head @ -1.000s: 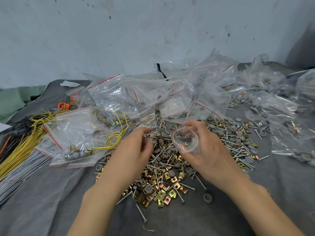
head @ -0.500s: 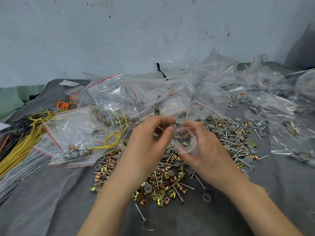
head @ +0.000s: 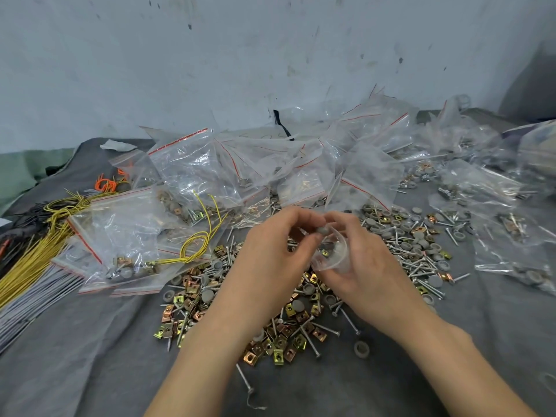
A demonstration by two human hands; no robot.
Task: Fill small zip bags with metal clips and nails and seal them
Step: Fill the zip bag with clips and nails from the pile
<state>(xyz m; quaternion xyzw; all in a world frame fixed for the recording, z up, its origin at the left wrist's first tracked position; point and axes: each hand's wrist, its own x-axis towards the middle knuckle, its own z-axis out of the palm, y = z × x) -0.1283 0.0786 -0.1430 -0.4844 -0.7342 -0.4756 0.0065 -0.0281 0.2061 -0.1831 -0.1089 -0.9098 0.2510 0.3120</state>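
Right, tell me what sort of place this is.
Likely a small hand-packing workbench: loose metal clips and nails heaped on a grey cloth, filled zip bags piled against a scuffed wall, yellow wire bundles at the left.

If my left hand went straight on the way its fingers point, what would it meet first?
Probably the open small clear bag that the right hand holds: the left hand, pinching a grey round cap, points right at its mouth. Depth is hard to judge.

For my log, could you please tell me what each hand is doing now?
Left hand: pinching a grey cap.
Right hand: holding a clear container.
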